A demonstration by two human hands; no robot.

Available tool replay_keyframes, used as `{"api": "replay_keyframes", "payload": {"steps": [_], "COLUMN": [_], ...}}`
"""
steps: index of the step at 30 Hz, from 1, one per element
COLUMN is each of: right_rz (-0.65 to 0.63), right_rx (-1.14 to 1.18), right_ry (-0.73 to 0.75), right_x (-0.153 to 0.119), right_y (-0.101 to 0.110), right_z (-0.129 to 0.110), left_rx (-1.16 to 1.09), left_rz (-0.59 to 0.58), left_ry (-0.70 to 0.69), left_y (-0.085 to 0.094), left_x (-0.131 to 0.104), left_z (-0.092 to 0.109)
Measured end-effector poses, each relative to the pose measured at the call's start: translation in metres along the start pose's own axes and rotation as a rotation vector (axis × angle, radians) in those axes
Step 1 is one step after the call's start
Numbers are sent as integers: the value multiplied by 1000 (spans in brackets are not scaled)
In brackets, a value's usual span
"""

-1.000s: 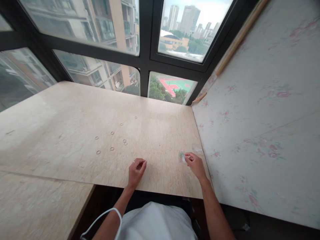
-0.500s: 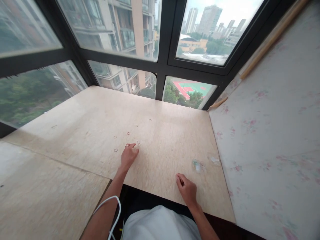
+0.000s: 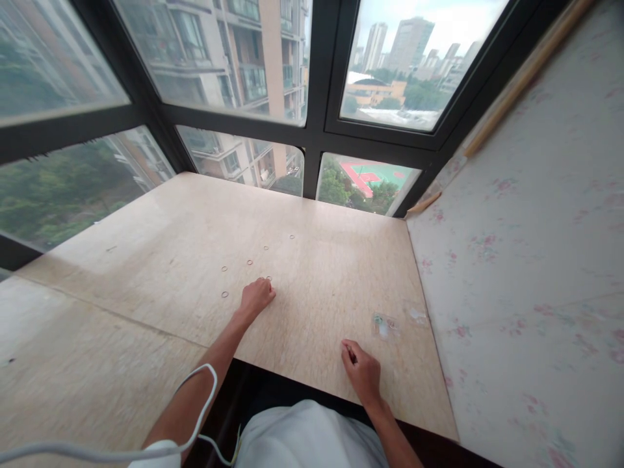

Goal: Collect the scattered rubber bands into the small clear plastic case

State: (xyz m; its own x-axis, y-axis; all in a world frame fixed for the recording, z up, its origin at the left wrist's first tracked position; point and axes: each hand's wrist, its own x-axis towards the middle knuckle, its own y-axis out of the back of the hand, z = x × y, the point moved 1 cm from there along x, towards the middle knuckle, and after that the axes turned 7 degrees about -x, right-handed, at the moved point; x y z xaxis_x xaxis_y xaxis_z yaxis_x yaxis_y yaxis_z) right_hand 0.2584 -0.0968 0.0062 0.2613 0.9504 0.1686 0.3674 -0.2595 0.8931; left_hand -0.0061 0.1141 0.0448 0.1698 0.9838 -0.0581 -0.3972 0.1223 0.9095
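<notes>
Several small thin ring-shaped bands lie scattered on the pale marbled ledge [image 3: 316,260], including one ring [image 3: 225,294] left of my left hand and a reddish ring [image 3: 249,262] beyond it. My left hand [image 3: 258,294] is down on the ledge with its fingers closed; whatever is in the fingertips is hidden. Just past its knuckles a thin ring [image 3: 268,278] shows. Over the near part of the ledge, my right hand [image 3: 361,370] is held with thumb and fingers pinched together, and I cannot make out anything between them.
A clear plastic packet [image 3: 385,326] with small coloured pieces lies right of my right hand, beside another clear wrapper [image 3: 416,315]. A flowered wall [image 3: 511,292] bounds the right side, dark-framed windows the back. A white cable [image 3: 212,390] loops by my left forearm.
My left hand has shifted slightly right and its spread fingers have closed down over the spot where two rings lay together. One of those rings is now hidden. My right hand stays pinched.
</notes>
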Motion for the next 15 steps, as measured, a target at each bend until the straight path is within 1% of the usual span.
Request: {"api": "replay_keyframes", "payload": {"steps": [4,7,8,9,11,13,15], "right_rz": [-1,-10,-11,-10,-8,-7,-11], "right_rx": [24,57,66,73,85,102,129], "right_ry": [-5,-17,-22,-26,-31,-37,-46], "right_x": [0,1,1,1,2,2,3], "right_y": [-1,-2,-2,-2,-2,-1,0], "right_z": [2,2,3,3,3,3,2], "left_rx": [-60,-118,-171,-257,-516,-790,-951], "left_rz": [-10,-1,8,17,25,11,-26], "left_ry": [-50,-74,-73,-66,-43,-16,-2], "left_y": [2,4,5,6,8,7,4], "left_x": [-7,-13,-15,-17,-21,-25,-29], "left_z": [1,7,11,15,26,42,61]}}
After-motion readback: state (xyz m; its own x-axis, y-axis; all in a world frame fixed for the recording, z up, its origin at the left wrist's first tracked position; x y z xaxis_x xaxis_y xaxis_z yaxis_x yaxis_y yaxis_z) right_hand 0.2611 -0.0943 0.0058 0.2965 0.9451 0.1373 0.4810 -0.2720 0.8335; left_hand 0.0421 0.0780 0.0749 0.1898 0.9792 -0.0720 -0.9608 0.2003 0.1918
